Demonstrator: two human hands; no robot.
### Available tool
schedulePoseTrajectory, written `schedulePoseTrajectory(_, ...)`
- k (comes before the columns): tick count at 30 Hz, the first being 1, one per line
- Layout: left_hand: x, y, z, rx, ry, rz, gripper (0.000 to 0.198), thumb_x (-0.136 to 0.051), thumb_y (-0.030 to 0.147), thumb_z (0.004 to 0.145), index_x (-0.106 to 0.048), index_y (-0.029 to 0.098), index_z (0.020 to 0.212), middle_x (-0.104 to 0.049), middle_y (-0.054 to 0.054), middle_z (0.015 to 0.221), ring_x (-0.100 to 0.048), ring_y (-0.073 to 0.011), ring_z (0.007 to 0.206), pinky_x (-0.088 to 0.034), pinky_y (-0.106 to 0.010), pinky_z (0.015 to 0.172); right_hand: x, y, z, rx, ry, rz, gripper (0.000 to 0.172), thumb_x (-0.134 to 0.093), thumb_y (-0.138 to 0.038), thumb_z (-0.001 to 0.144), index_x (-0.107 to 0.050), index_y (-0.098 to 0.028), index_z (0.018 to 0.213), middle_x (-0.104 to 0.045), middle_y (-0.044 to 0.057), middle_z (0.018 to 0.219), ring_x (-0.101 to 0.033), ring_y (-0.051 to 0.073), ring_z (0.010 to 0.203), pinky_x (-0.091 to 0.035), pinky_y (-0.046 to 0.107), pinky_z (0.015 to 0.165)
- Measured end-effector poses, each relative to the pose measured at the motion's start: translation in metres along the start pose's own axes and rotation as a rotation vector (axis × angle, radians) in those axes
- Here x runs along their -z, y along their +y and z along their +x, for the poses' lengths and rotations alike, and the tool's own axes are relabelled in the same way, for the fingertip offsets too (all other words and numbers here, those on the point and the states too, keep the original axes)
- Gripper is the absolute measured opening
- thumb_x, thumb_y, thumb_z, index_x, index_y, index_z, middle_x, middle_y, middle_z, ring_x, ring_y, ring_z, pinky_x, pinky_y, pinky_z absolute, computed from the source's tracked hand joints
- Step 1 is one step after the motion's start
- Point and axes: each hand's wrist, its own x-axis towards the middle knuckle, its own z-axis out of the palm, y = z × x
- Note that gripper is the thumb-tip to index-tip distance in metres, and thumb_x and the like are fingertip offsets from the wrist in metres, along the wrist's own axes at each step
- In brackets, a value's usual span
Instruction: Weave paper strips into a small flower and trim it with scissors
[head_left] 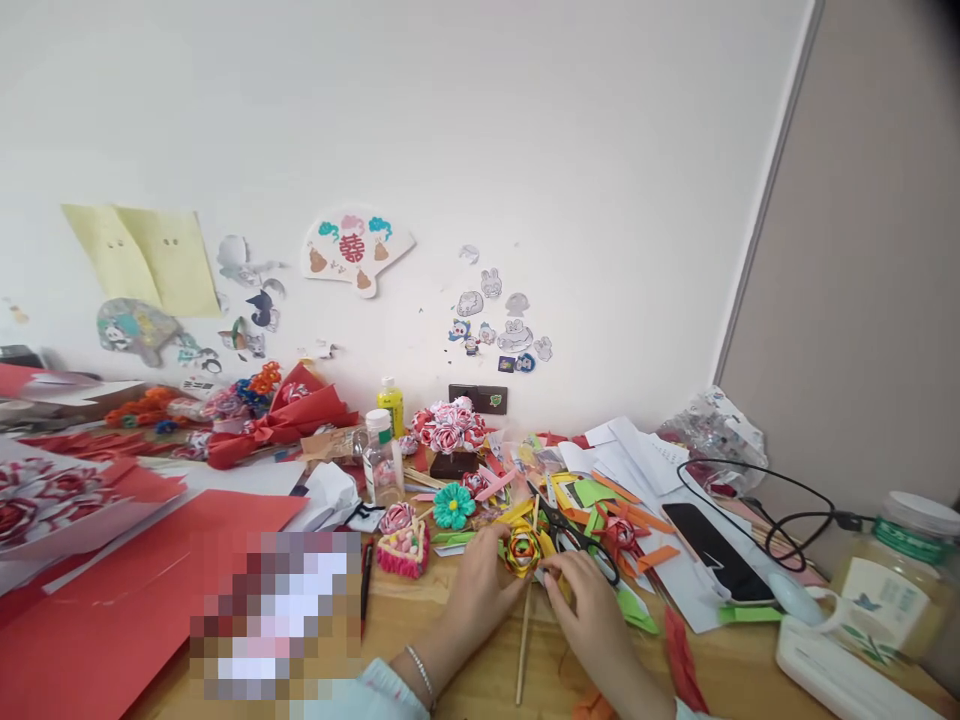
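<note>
Both hands, left (pixel 480 592) and right (pixel 589 600), pinch a yellow-orange paper flower (pixel 523 549) on its stick (pixel 523 640) over the desk (pixel 465 690). Scissors (pixel 574 537) lie just behind; paper strips (pixel 622 520), phone (pixel 716 550) crowd the right.

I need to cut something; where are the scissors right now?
In the head view, the scissors lie right of centre on the desk, just above the right hand, beside the paper flower.
</note>
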Motion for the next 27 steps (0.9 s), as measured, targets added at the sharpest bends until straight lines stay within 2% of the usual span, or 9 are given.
schedulePoseTrajectory(5,-0.001,0.008,-0.007,-0.012,-0.046,-0.074,0.042,-0.063,0.015,0.069,-0.049,0.020,0.108,-0.062,-0.010,0.104,-0.058,-0.0262,0.101,-0.048,-0.044,0.088,-0.003,0.005,0.000,-0.122,0.047,0.013,0.025,-0.042,-0.032,0.091,-0.050,-0.020,0.071,-0.054,0.002,0.069,-0.053,0.019,0.066,-0.040,0.028,0.060)
schedulePoseTrajectory(8,-0.002,0.009,-0.009,0.020,-0.056,-0.103,0.045,-0.062,0.014,0.068,-0.049,0.019,0.110,-0.061,-0.012,0.108,-0.056,-0.0279,0.104,-0.046,-0.045,0.091,-0.002,0.003,0.001,-0.130,0.034,0.081,0.027,-0.040,-0.034,0.092,-0.051,-0.020,0.071,-0.055,0.002,0.069,-0.054,0.019,0.066,-0.041,0.027,0.059)
schedulePoseTrajectory(12,-0.002,0.010,-0.007,0.058,-0.077,-0.146,0.060,-0.063,0.012,0.064,-0.044,0.020,0.120,-0.057,-0.012,0.119,-0.052,-0.0288,0.112,-0.042,-0.046,0.096,0.000,0.000,0.004,-0.134,0.017,0.155,0.028,-0.039,-0.036,0.092,-0.051,-0.020,0.073,-0.057,0.003,0.071,-0.055,0.019,0.067,-0.043,0.027,0.061)
schedulePoseTrajectory(16,-0.004,0.014,-0.004,0.089,-0.093,-0.196,0.052,-0.064,0.011,0.062,-0.049,0.019,0.111,-0.060,-0.010,0.109,-0.054,-0.0274,0.104,-0.045,-0.043,0.090,-0.001,0.002,0.003,-0.153,0.015,0.164,0.026,-0.039,-0.035,0.091,-0.051,-0.020,0.074,-0.057,0.003,0.073,-0.055,0.019,0.069,-0.044,0.028,0.062)
schedulePoseTrajectory(22,-0.013,0.017,-0.001,0.163,-0.076,-0.275,0.045,-0.070,0.020,0.063,-0.050,0.019,0.104,-0.061,-0.008,0.102,-0.056,-0.0265,0.096,-0.044,-0.042,0.085,-0.002,0.010,-0.001,-0.192,-0.017,0.116,0.022,-0.041,-0.034,0.089,-0.051,-0.020,0.075,-0.056,0.003,0.075,-0.053,0.020,0.072,-0.042,0.030,0.065)
schedulePoseTrajectory(27,-0.017,0.018,-0.001,0.184,-0.102,-0.396,0.046,-0.074,0.020,0.062,-0.049,0.020,0.102,-0.062,-0.005,0.097,-0.058,-0.0224,0.089,-0.047,-0.034,0.080,-0.003,0.017,-0.001,-0.257,-0.046,0.216,0.029,-0.044,-0.043,0.089,-0.051,-0.020,0.072,-0.055,0.002,0.071,-0.053,0.019,0.067,-0.043,0.029,0.062)
